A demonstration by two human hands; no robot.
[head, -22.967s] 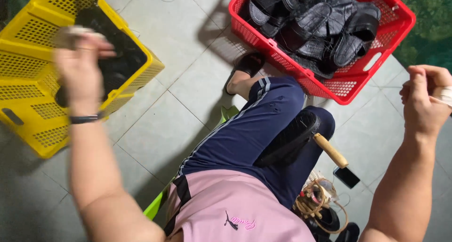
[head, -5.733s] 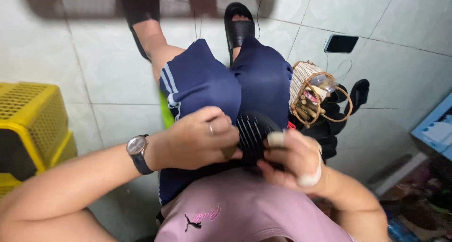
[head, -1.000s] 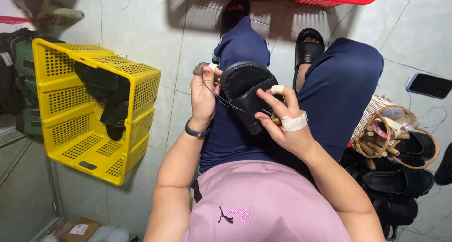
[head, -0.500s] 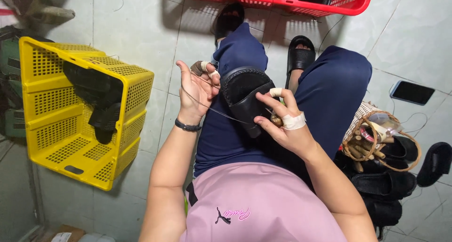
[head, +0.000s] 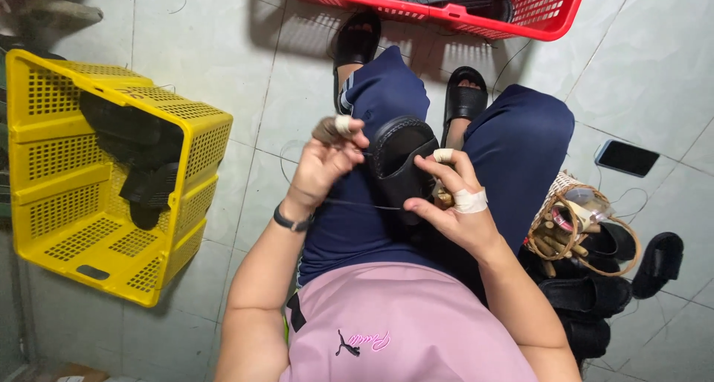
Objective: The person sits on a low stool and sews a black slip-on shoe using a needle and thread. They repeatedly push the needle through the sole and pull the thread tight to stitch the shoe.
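Note:
A black slipper [head: 400, 162] rests on my lap, over my dark blue trousers. My right hand [head: 455, 207], with white tape on two fingers, grips the slipper's near edge. My left hand [head: 325, 159], one fingertip taped, is lifted to the slipper's left and pinches a thin dark thread [head: 357, 204]. The thread runs taut from those fingers across to the slipper by my right hand. I wear a dark wristband on the left wrist.
A yellow crate [head: 97, 177] with black slippers stands at the left. A red crate [head: 476, 6] of black slippers sits ahead of my feet. At the right lie a small woven basket [head: 573, 222] of tools, loose black slippers [head: 658, 263] and a phone [head: 626, 157].
My left hand has drawn the thread farther up and left, away from the slipper. The view has shifted slightly; my right hand stays on the slipper.

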